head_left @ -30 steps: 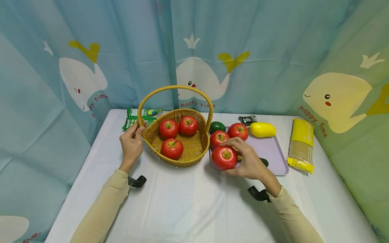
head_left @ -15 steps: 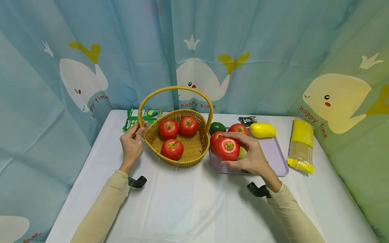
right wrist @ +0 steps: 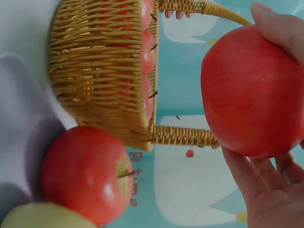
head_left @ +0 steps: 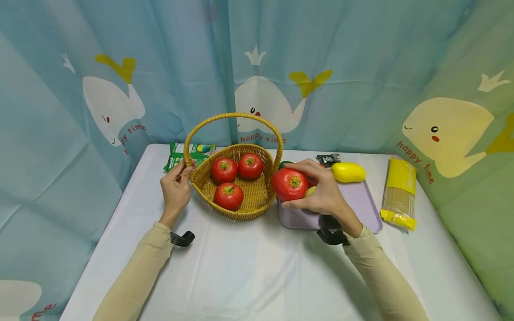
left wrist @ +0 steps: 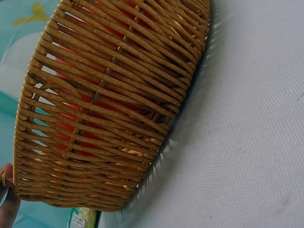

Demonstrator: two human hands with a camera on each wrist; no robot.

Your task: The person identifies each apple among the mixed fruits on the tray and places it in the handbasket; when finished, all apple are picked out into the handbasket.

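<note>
My right hand point(head_left: 323, 189) grips a red apple point(head_left: 290, 184) between thumb and fingers, held up beside the right rim of a wicker basket point(head_left: 253, 213). In the right wrist view the held apple point(right wrist: 254, 92) is raised above another red apple point(right wrist: 88, 175) on the tray. Three red apples, among them a front one point(head_left: 229, 196), lie inside the basket. My left hand point(head_left: 176, 189) pinches the left base of the basket's tall handle point(head_left: 233, 115). The left wrist view shows the woven side point(left wrist: 104, 104), with fingertips point(left wrist: 8, 209) at its lower left edge.
A lilac tray point(head_left: 361, 207) right of the basket bears fruit, partly hidden by my right hand, and a yellow mango-like fruit point(head_left: 348, 172). A noodle packet point(head_left: 399, 191) lies farther right. Behind are a small black packet point(head_left: 328, 159) and a green packet point(head_left: 176, 156).
My right hand has lifted the apple from over the tray and carried it leftward and back, up to the basket's right side. My left hand stays at the handle.
</note>
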